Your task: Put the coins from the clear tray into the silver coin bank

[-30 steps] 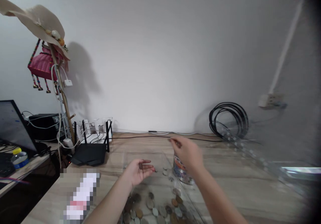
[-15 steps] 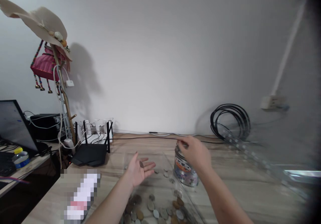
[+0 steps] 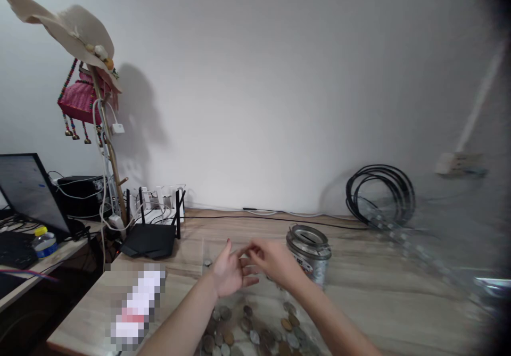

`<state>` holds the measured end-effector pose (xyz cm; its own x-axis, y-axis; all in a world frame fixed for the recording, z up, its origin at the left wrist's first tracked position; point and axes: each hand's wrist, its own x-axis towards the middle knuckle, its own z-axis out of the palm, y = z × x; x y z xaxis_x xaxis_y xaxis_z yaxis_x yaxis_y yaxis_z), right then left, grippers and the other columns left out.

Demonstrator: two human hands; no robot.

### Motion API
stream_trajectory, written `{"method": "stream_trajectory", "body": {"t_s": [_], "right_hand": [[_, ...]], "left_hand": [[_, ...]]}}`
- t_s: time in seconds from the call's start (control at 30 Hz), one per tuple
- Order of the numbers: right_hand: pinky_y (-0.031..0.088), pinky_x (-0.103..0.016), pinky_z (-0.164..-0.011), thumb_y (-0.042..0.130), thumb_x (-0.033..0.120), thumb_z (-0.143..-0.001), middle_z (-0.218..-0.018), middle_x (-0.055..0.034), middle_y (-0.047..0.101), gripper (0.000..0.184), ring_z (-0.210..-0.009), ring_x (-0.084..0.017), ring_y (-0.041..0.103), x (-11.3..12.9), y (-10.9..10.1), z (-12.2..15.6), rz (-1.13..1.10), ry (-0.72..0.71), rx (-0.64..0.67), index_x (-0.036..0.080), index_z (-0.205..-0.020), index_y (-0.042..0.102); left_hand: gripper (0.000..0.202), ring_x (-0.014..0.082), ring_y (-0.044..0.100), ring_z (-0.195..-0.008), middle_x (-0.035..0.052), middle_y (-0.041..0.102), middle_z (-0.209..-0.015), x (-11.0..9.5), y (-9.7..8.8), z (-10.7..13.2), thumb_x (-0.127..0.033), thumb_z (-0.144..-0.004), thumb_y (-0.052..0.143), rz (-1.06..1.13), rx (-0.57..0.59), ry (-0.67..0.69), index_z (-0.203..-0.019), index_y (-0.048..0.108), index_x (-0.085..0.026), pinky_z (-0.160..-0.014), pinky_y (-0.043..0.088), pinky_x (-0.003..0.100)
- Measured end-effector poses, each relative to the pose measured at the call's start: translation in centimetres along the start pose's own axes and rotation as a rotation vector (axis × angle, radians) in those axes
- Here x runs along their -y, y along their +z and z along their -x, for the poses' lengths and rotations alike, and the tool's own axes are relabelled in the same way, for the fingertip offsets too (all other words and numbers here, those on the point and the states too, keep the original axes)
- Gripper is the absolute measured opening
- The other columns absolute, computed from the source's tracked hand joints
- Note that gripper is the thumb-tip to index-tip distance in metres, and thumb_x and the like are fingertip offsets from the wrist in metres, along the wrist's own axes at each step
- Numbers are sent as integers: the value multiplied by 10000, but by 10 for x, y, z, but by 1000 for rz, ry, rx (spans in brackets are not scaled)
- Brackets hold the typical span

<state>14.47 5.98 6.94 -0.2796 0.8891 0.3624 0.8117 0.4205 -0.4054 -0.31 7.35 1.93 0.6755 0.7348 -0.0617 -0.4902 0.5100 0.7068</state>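
Note:
My left hand (image 3: 231,274) is held palm up with its fingers stretched out, above a clear plastic tray (image 3: 203,255). Over its fingertips, my right hand (image 3: 275,263) bends in with thumb and fingers pinched together. Whatever is between them is too small or too hidden to make out. Several silver and brass coins (image 3: 255,337) lie spread below both hands. Just beyond my right hand stands a round metal tin (image 3: 319,272) with a slot in its lid (image 3: 308,236); my right hand and wrist cover part of its printed side.
A black router (image 3: 148,240) stands back left, near a pole bearing a hat (image 3: 80,29) and pink bag (image 3: 82,100). A blurred-out item (image 3: 139,303) lies at left. Coiled black cable (image 3: 381,193) leans on the wall at right, and a thin black cable (image 3: 239,217) crosses behind.
My right hand has left the tin's lid and come left to my left hand's fingers. The coin seen on my left hand earlier is no longer visible. The view has shifted slightly.

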Motion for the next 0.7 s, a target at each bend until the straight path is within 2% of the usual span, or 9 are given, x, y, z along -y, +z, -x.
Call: {"method": "stream_trajectory", "body": {"t_s": [0.1, 0.13, 0.2, 0.33, 0.43, 0.53, 0.57, 0.6, 0.7], "right_hand": [[315, -230, -529, 369, 327, -755, -748, -33, 621, 250, -668, -147, 537, -27, -35, 1, 257, 198, -331, 235, -810, 596], [307, -236, -516, 372, 324, -748, -769, -50, 616, 253, -694, -164, 537, -38, -45, 2, 345, 274, -399, 230, -806, 601], [303, -249, -503, 386, 298, -727, -761, -77, 607, 252, -715, -190, 538, -60, -58, 3, 452, 382, -400, 218, -778, 620], [332, -272, -520, 398, 253, -693, -746, -88, 611, 256, -711, -211, 548, -82, -63, 4, 434, 474, -251, 232, -728, 651], [366, -295, -575, 397, 304, -709, -813, -87, 626, 284, -773, -230, 548, -77, -65, 4, 383, 448, -292, 227, -803, 653], [388, -284, -675, 367, 323, -744, -905, -72, 626, 333, -836, -203, 541, -59, -58, 7, 274, 320, -397, 196, -927, 616], [390, -269, -696, 359, 309, -751, -915, -65, 627, 334, -834, -185, 545, -51, -51, 10, 215, 262, -350, 193, -940, 608], [392, -256, -710, 354, 293, -755, -918, -60, 629, 330, -826, -170, 550, -44, -41, 15, 160, 200, -244, 193, -942, 607], [388, -263, -750, 380, 258, -739, -962, -84, 619, 323, -873, -175, 550, -26, -2, 38, 143, 33, 226, 179, -956, 606]], "left_hand": [[423, 188, 559, -762, 87, 583, -843, 1, -10, -5, -497, -768, 356, -160, -197, 23, -963, 515, -157, -675, 375, 308], [385, 185, 561, -749, 91, 584, -836, 2, -13, -6, -456, -768, 380, -216, -263, 33, -936, 524, -140, -665, 375, 298], [344, 177, 562, -732, 95, 587, -836, 2, -16, -7, -406, -764, 402, -290, -327, 29, -894, 541, -119, -659, 375, 287], [379, 175, 561, -725, 100, 596, -841, 2, -15, -8, -425, -759, 383, -354, -271, -7, -873, 567, -114, -655, 379, 287], [355, 174, 558, -725, 87, 602, -814, 3, -14, -9, -414, -752, 394, -471, -335, 60, -849, 578, -126, -662, 382, 286], [216, 198, 530, -849, 74, 601, -822, 7, -17, -8, -326, -698, 496, -712, -396, 197, -769, 599, -150, -754, 368, 291], [160, 208, 507, -910, 70, 599, -839, 10, -18, -7, -287, -673, 528, -774, -379, 231, -741, 602, -163, -796, 353, 289], [113, 213, 481, -965, 65, 597, -852, 12, -20, -5, -255, -655, 547, -804, -346, 247, -717, 600, -177, -832, 336, 285], [43, 217, 434, -1053, 52, 586, -842, 18, -23, 0, -243, -652, 547, -680, -246, 188, -680, 569, -220, -894, 299, 308]]}}
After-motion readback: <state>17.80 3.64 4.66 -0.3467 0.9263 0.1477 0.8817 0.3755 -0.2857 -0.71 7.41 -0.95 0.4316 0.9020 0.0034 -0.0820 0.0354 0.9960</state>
